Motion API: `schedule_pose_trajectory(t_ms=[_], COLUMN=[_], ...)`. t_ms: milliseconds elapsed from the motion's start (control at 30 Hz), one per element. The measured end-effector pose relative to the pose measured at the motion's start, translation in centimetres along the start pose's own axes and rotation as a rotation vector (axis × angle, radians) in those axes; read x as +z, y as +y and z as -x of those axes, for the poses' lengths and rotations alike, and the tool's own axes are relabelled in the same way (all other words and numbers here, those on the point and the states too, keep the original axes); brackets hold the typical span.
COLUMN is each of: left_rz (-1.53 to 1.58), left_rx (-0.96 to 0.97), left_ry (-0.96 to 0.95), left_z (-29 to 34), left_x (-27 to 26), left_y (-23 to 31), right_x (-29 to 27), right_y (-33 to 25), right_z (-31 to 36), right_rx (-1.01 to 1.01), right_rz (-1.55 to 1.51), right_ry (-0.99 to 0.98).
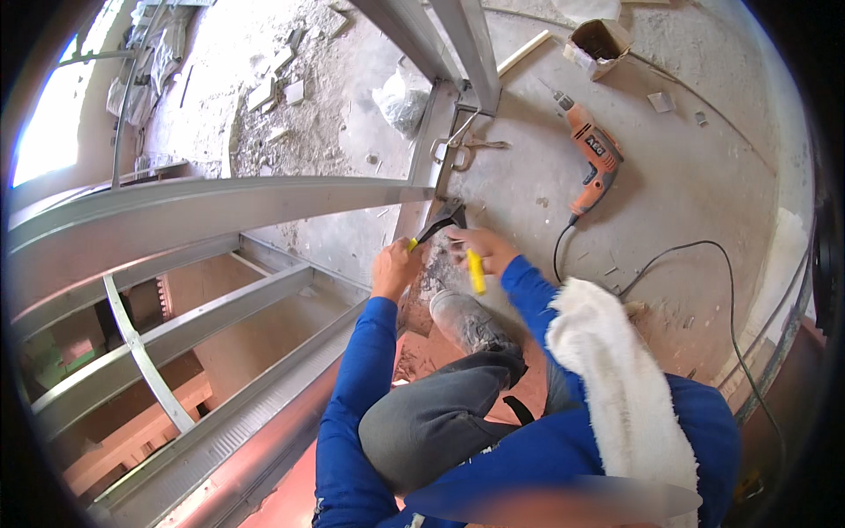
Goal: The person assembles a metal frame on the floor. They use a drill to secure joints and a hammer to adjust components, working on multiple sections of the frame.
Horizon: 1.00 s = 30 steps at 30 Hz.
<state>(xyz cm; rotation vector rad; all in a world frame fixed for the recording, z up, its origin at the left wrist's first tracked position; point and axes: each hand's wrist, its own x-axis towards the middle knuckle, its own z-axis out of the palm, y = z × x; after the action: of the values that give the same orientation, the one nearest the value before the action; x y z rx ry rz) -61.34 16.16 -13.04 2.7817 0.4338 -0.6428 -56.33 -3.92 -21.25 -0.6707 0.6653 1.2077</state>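
Note:
My left hand [396, 268] is closed around one yellow grip of a two-handled hand tool [451, 212], which has black arms and a black head. My right hand [484, 250] is closed at its other yellow handle [476, 273], which points back toward me. The tool's head rests near or against the metal floor track [425, 139], close to where a horizontal metal stud [229, 201] meets it; exact contact is hard to make out. Just beyond the head, locking C-clamp pliers [462, 154] sit by the track corner.
An orange corded drill [597, 154] lies on the dusty floor to the right, its black cable [704, 243] curving toward me. Behind it stands an open cardboard box [598, 48]. Metal framing [132, 339] fills the left side. A clear plastic bag [402, 103] and rubble lie beyond the track.

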Motion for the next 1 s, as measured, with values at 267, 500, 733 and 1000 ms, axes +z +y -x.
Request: schedule_pose_trajectory(t_ms=[267,500,733,1000], left_rz=[-0.177,-0.165,-0.232,0.055], left_rx=[-0.135,-0.057,0.093,0.094], left_ry=[-0.375,-0.266,-0.12,0.151], left_z=[0.3,0.8,-0.3,-0.5], left_x=[-3.0,-2.0,-0.6,0.3], left_y=[4.2,3.9,2.0,-0.5], right_x=[4.8,5.9,8.2,-3.7], right_y=[2.6,3.0,2.5,-1.2], right_z=[-6.8,-8.3,-9.3,1.3], right_rx=[-0.209,-0.31,-0.412,-0.31], right_rz=[-0.396,-0.413,-0.412,0.366], right_ry=[0.115,0.2,0.433,-0.064])
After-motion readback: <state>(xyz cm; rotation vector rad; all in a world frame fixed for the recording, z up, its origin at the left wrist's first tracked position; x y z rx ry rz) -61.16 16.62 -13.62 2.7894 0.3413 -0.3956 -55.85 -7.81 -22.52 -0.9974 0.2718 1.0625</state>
